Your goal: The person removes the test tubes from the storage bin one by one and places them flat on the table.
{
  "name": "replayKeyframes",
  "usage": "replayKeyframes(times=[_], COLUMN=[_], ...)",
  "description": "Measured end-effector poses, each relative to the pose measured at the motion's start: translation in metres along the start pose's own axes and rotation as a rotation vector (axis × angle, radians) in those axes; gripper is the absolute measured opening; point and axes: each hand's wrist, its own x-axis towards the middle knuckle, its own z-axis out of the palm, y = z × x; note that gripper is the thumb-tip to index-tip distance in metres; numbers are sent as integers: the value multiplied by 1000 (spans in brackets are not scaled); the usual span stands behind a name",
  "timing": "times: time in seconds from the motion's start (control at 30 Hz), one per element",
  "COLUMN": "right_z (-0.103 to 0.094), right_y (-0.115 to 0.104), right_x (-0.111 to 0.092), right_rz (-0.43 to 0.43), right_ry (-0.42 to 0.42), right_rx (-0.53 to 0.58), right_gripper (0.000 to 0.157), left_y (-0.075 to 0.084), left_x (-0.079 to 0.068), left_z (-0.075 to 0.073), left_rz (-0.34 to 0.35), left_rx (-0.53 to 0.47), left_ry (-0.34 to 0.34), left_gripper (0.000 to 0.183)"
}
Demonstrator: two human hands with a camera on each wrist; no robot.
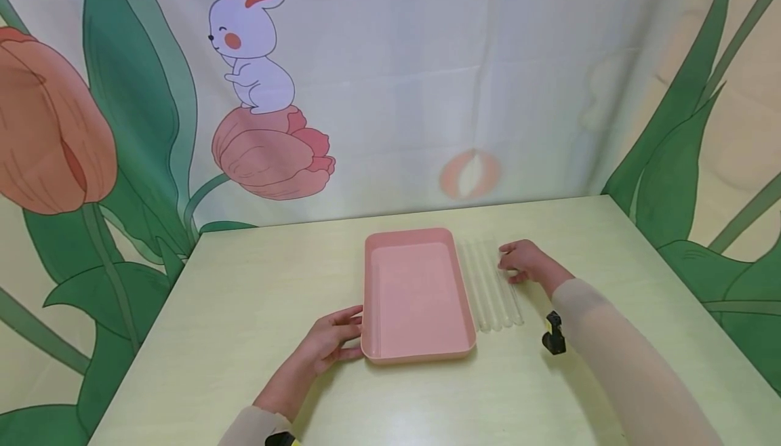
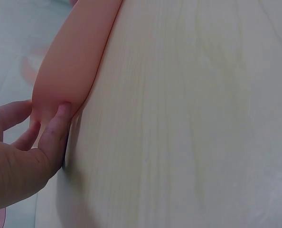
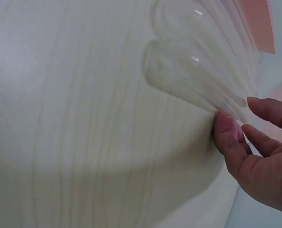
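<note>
A shallow pink tray lies on the table. My left hand is at its left side, fingers stretched out with the tips against the outer wall near the front corner; the left wrist view shows the fingertips on the pink wall. Several clear, round-ended test tubes lie side by side along the tray's right side. My right hand pinches the rightmost test tube toward its far end, thumb and fingers on opposite sides. That tube's rounded end points toward me, still low by the table.
The pale wood-grain table reaches back to a hanging cloth printed with a rabbit and tulips. Both forearms wear light sleeves, and a black wrist device sits by the right cuff.
</note>
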Motion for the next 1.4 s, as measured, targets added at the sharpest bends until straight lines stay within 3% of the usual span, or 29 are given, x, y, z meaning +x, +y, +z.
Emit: replayKeyframes(times=[0.67, 0.93, 1.2, 1.4], right_z=[-5, -16, -38, -57], right_y=[1, 3, -13, -37], right_x=[-2, -11, -39, -62], right_rz=[5, -11, -84, -139], right_ry=[0, -15, 17, 57], right_rx=[-10, 4, 99, 319], right_gripper=[59, 61, 60, 54], left_y=[1, 2, 2, 1], left_x=[1, 0, 0, 0], left_z=[0, 1, 0, 0], left_rz=[-6, -3, -4, -5], left_rx=[2, 0, 0, -2], left_ry=[16, -2, -10, -9], left_gripper=[52, 53, 53, 52])
